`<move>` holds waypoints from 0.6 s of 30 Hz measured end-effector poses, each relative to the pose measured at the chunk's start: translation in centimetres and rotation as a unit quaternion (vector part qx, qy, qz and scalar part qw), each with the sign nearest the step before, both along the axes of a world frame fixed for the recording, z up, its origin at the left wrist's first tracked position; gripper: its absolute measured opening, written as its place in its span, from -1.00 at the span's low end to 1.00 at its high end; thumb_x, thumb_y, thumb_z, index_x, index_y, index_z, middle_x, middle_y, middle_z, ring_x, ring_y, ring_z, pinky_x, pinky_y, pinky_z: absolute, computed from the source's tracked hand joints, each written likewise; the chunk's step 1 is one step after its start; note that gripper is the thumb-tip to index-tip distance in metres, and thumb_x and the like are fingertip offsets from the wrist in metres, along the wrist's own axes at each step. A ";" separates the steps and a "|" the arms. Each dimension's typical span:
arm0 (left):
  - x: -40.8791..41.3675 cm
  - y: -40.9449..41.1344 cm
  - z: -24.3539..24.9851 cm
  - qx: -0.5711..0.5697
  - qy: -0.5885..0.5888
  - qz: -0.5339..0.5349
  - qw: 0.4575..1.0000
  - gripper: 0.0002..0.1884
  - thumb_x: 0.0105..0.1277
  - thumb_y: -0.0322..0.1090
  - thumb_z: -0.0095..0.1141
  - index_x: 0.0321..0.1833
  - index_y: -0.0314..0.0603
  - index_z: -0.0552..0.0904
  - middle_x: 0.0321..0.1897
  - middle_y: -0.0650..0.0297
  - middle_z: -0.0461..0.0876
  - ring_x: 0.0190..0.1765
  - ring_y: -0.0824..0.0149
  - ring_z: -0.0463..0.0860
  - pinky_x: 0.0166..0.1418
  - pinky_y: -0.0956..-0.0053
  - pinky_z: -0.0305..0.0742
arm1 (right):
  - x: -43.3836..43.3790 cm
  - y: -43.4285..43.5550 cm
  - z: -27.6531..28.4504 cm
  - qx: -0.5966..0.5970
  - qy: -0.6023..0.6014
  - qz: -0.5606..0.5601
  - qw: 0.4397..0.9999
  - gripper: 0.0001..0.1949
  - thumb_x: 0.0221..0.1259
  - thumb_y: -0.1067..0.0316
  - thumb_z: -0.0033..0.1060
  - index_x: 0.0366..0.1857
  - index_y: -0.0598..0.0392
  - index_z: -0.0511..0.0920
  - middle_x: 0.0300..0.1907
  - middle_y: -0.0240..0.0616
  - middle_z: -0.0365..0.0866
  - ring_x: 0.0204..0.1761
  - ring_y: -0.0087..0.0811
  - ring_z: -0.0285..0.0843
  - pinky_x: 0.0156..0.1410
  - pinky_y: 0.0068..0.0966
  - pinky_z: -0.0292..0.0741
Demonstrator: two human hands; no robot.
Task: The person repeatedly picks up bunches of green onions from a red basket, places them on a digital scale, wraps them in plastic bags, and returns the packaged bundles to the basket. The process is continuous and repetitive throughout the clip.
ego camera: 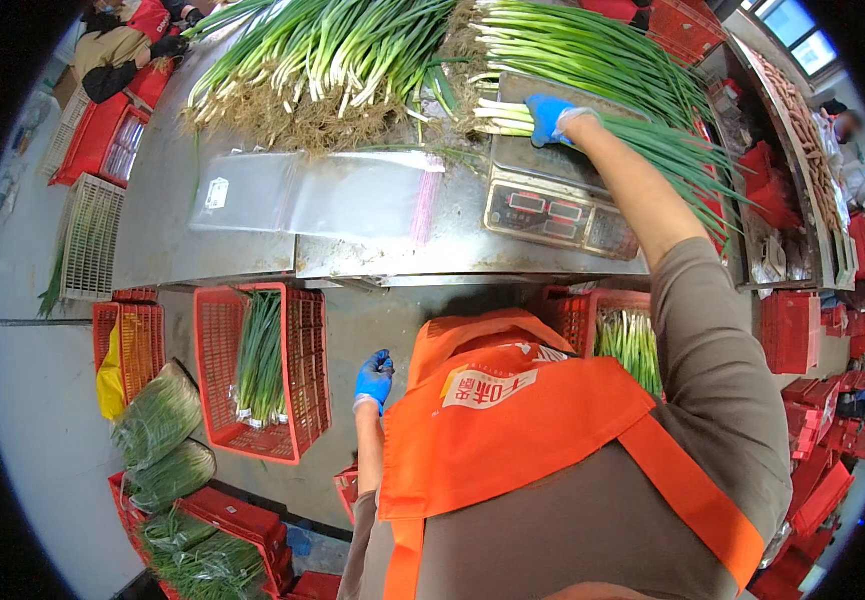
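Note:
My right hand (550,120), in a blue glove, grips a bunch of green onions (503,118) near its white ends. The bunch lies across the metal pan of a digital scale (545,156), its leaves reaching past the pan to the right. The scale's displays (545,210) face me, too blurred to read. My left hand (375,381), also gloved in blue, hangs low before the table with fingers partly curled. Nothing shows in it. Clear plastic bags (357,195) lie flat left of the scale.
Rooted green onions (327,60) and a second pile (590,52) cover the table's back. Below its edge stand a red crate (308,375) of bunches and another crate (578,319). Bagged onions (158,412) lie left. A co-worker (113,45) sits at far left.

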State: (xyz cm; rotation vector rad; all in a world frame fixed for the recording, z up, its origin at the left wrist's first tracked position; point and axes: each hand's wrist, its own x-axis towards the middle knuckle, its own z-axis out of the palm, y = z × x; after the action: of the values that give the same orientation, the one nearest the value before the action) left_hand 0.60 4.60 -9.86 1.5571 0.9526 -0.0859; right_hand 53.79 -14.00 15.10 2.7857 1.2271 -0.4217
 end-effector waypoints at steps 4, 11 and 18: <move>2.2 0.7 4.5 0.016 -0.054 -0.007 0.998 -0.76 0.30 -0.36 0.00 -0.02 -0.30 0.55 -0.26 0.22 0.61 -0.31 0.44 0.56 -0.19 0.54 0.50 | 1.0 -1.2 0.5 0.050 0.013 0.069 0.996 0.03 -0.50 0.04 0.53 0.24 0.22 0.17 0.13 0.13 0.35 0.16 0.00 0.34 0.21 -0.25 0.34; 16.5 1.6 14.1 0.331 -0.141 -0.036 0.932 -0.74 0.32 -0.19 -0.03 -0.15 -0.27 0.54 -0.31 0.02 0.59 -0.26 0.14 0.60 -0.15 0.35 0.46 | 0.1 -7.2 1.6 0.197 -0.011 0.028 0.980 -0.22 -0.01 0.03 0.29 0.29 0.10 0.14 0.23 0.10 0.24 0.26 -0.02 0.22 0.32 -0.28 0.21; 26.8 1.8 13.0 0.479 -0.051 -0.075 0.873 -0.63 0.04 -0.13 0.27 -0.21 -0.24 0.54 -0.29 0.07 0.58 -0.18 0.07 0.57 -0.10 0.22 0.46 | -3.1 -7.9 0.7 0.280 -0.119 0.025 0.952 -0.60 0.21 0.12 0.04 0.06 0.09 0.40 0.03 0.02 0.44 0.08 -0.02 0.38 0.18 -0.27 0.33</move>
State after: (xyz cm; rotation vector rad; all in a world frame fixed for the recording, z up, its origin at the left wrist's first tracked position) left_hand 27.38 6.41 3.18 2.5192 0.8166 0.4227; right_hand 50.71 -21.88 15.77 3.1067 1.5431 0.3164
